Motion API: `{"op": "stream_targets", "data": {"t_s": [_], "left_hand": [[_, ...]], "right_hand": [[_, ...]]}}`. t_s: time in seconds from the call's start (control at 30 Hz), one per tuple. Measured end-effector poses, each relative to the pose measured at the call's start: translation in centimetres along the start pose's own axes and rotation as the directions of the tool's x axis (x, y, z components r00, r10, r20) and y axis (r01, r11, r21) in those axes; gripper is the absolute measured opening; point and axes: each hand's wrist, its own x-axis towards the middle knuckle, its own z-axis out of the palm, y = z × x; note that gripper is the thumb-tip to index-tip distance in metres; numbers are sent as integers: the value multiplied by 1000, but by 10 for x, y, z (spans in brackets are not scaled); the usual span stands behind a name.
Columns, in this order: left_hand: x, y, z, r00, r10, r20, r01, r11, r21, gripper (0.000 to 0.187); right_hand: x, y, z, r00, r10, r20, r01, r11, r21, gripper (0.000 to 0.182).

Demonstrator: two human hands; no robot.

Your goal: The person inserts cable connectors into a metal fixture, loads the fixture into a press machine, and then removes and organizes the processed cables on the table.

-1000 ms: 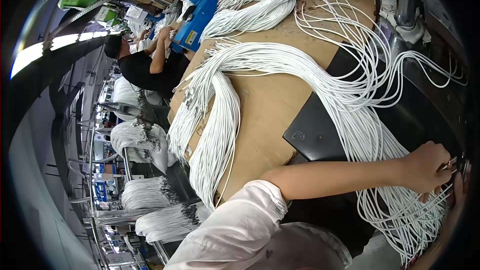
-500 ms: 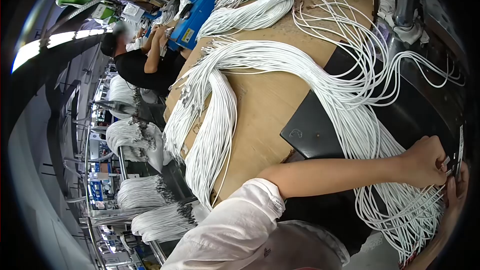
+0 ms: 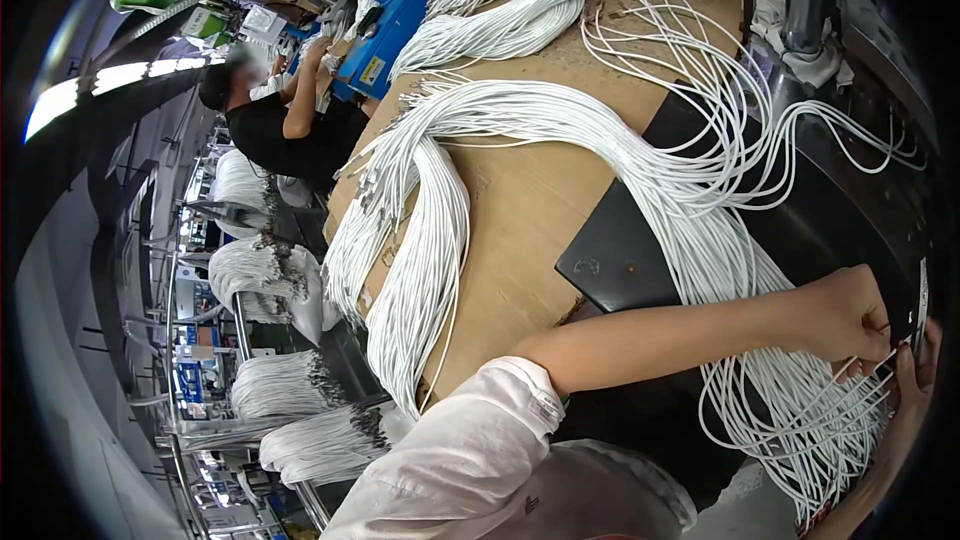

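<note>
White cables (image 3: 560, 112), draped across the tan tabletop (image 3: 530, 220) and black panel (image 3: 630, 260), should flex easily but tangle; grip near the ends. Left hand (image 3: 845, 315) pinches several; right hand (image 3: 911, 390): grip cannot be determined.

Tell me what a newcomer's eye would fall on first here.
Probably the thick bundle of white cords sweeping across the brown board toward the lower right. Next, the left hand and right hand, close together near the right edge. Then the person in black, upper left.
</note>
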Motion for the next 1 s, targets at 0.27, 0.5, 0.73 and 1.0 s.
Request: {"op": "stream_targets", "data": {"t_s": [0.27,0.5,0.73,1.0], "left_hand": [[0,5,7,997,3,-78,2,998,67,22],[-1,6,10,996,8,-93,0,996,92,24],[2,3,13,990,60,-124,-52,996,71,27],[15,-5,-7,956,231,-180,-66,769,635,37]], "right_hand": [[4,0,-2,975,-34,218,52,996,-76,32],[2,-10,8,993,-30,115,31,1000,0,27],[5,-1,5,978,-116,172,108,993,55,27],[43,-32,-9,926,3,378,40,994,-105,28]]}}
